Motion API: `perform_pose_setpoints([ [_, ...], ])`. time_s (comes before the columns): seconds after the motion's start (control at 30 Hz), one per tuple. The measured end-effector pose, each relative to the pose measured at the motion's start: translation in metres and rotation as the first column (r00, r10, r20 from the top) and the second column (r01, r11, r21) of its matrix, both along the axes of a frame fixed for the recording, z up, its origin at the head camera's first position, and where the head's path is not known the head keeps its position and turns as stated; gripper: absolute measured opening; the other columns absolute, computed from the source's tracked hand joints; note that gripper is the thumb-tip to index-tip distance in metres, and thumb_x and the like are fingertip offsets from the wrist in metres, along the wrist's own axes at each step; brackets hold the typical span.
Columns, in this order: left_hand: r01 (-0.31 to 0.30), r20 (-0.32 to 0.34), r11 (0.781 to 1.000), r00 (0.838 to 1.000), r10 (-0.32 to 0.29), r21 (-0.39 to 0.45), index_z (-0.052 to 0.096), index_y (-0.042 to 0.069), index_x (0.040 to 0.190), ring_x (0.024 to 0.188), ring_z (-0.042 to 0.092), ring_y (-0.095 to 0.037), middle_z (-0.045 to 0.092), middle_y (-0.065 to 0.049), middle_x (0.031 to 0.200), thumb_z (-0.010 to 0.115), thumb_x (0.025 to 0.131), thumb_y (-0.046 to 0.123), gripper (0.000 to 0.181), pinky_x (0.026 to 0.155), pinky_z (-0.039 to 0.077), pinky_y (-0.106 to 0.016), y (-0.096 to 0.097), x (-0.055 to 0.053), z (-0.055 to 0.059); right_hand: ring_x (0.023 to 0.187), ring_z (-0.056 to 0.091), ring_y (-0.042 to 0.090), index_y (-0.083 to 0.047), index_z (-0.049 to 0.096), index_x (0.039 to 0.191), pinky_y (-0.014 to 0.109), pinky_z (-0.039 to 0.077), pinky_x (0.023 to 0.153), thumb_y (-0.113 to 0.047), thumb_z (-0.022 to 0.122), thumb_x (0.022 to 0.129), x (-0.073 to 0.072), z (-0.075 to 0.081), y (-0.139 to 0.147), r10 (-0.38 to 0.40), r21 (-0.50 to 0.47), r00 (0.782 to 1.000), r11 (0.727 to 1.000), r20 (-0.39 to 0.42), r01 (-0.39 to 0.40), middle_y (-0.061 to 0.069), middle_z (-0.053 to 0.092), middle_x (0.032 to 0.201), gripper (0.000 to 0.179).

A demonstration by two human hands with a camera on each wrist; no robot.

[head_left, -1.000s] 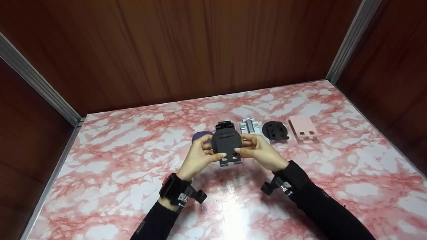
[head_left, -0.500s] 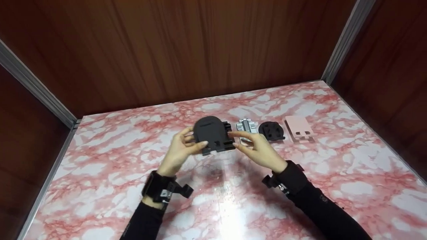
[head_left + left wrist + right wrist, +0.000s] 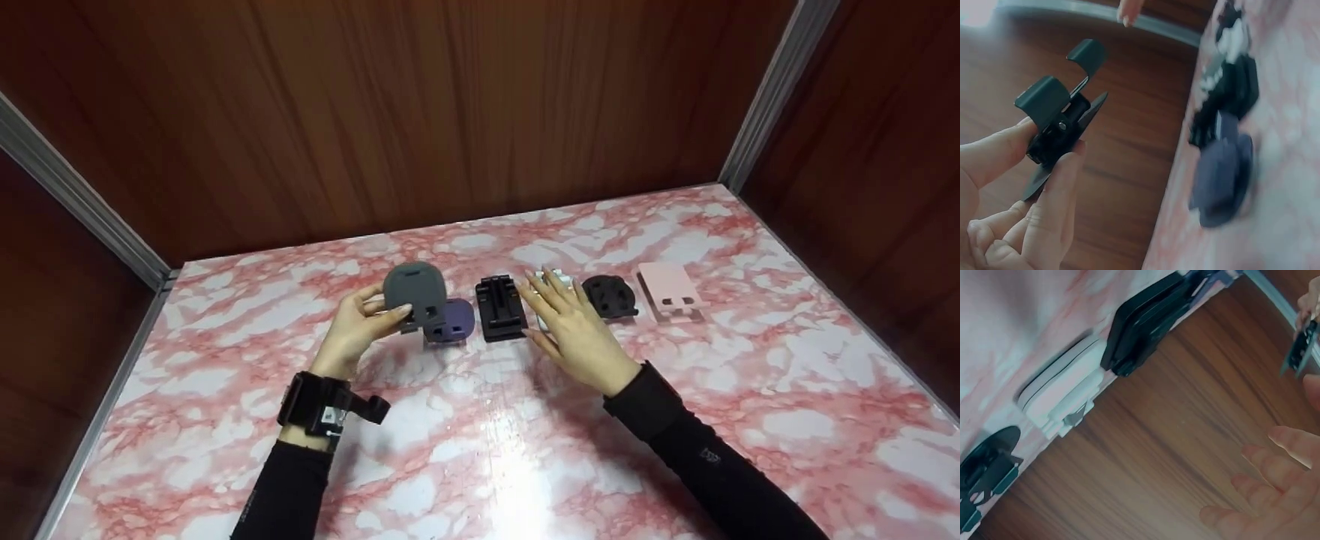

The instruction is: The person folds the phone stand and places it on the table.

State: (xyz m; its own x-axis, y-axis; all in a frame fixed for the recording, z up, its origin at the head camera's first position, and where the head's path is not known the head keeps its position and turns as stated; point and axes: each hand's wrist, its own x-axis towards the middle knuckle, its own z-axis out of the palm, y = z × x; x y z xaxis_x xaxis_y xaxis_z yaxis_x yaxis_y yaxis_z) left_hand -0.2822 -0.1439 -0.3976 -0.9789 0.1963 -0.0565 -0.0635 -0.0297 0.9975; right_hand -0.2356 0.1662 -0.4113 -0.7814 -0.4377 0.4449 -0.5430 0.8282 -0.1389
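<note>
My left hand (image 3: 351,330) pinches a dark grey-green folding phone stand (image 3: 414,287) with a rounded top, thumb on its front and fingers behind. In the left wrist view, two curved lips of this stand (image 3: 1044,101) stick out beyond the fingers, clear of the tabletop. Just right of it, a purple phone stand (image 3: 459,319) lies on the table, partly covered in the head view. My right hand (image 3: 574,341) holds nothing; its fingers are extended above the table, hiding much of a white-silver phone stand (image 3: 1067,382). A black rectangular phone stand (image 3: 500,307) lies between the two hands.
To the right, a round black stand (image 3: 609,296) and a pink rectangular stand (image 3: 667,283) continue the row. Red-and-white marbled tabletop (image 3: 480,450) spreads toward the front. Wood-grain panels (image 3: 450,112) with metal corner posts enclose the back and sides.
My left hand has carried the grey-green stand leftward. The right hand let go of it, and its fingers straightened. The purple and black stands have come into fuller view.
</note>
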Motion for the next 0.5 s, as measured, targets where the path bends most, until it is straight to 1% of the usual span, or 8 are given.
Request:
perform_pose_setpoints([
  [0.07,-0.007,0.027,1.0,1.0,0.008,-0.026,0.042,-0.001,0.134,0.084,0.069,-0.013,0.061,-0.023,0.117,0.068,0.082,0.006,0.058,0.08,0.056,-0.028,-0.006,-0.004,-0.006,0.143,0.015,0.027,-0.021,0.021,0.148,0.061,0.018,0.111,-0.032,0.054,0.093,-0.001,-0.003,0.001,-0.013,0.026,1.0,1.0,0.004,0.013,0.004,0.02,0.154,0.065],
  [0.13,-0.008,0.042,0.997,0.999,0.012,-0.078,0.04,-0.001,0.136,0.084,0.068,-0.012,0.057,-0.027,0.122,0.067,0.083,0.008,0.06,0.079,0.056,-0.027,-0.013,-0.007,-0.012,0.144,0.014,0.026,-0.022,0.02,0.148,0.062,0.016,0.111,-0.031,0.055,0.092,-0.001,-0.006,0.001,-0.015,0.028,1.0,0.999,0.013,0.015,0.003,0.018,0.155,0.067],
  [0.2,-0.014,0.049,0.991,0.999,0.02,-0.132,0.039,-0.001,0.137,0.082,0.068,-0.01,0.055,-0.028,0.124,0.067,0.084,0.01,0.061,0.077,0.056,-0.025,-0.019,-0.01,-0.017,0.144,0.012,0.025,-0.023,0.019,0.148,0.061,0.015,0.112,-0.031,0.055,0.092,-0.001,-0.008,0.002,-0.018,0.031,1.0,0.999,0.02,0.017,0.002,0.016,0.155,0.067],
  [0.27,-0.016,0.043,0.98,0.999,0.025,-0.197,0.039,-0.002,0.136,0.081,0.067,-0.007,0.056,-0.028,0.123,0.067,0.085,0.013,0.061,0.075,0.056,-0.023,-0.025,-0.013,-0.021,0.144,0.01,0.025,-0.023,0.017,0.148,0.06,0.014,0.113,-0.032,0.054,0.092,-0.002,-0.009,0.002,-0.019,0.033,0.999,0.999,0.026,0.018,0.001,0.015,0.156,0.068],
  [0.33,-0.015,0.038,0.968,0.999,0.025,-0.249,0.038,-0.004,0.137,0.081,0.067,-0.006,0.056,-0.029,0.122,0.066,0.085,0.016,0.062,0.076,0.056,-0.023,-0.03,-0.016,-0.025,0.144,0.01,0.025,-0.022,0.017,0.148,0.06,0.013,0.113,-0.032,0.054,0.093,-0.003,-0.01,0.002,-0.023,0.042,0.999,0.999,0.026,0.022,0.002,0.014,0.156,0.068],
  [0.43,-0.001,0.035,0.958,0.999,0.011,-0.287,0.036,-0.005,0.138,0.081,0.066,-0.005,0.056,-0.029,0.121,0.066,0.086,0.017,0.063,0.078,0.056,-0.024,-0.037,-0.02,-0.029,0.144,0.009,0.025,-0.021,0.018,0.148,0.06,0.013,0.113,-0.032,0.055,0.092,-0.004,-0.01,0.002,-0.032,0.053,0.999,0.998,0.024,0.031,0.002,0.013,0.156,0.068],
  [0.5,0.008,0.047,0.958,0.999,0.006,-0.288,0.037,-0.004,0.137,0.081,0.067,-0.006,0.058,-0.028,0.12,0.066,0.086,0.016,0.062,0.081,0.055,-0.026,-0.04,-0.022,-0.033,0.144,0.01,0.026,-0.02,0.019,0.148,0.06,0.013,0.113,-0.031,0.056,0.092,-0.004,-0.011,0.003,-0.034,0.057,0.999,0.998,0.026,0.033,0.003,0.013,0.156,0.068],
])
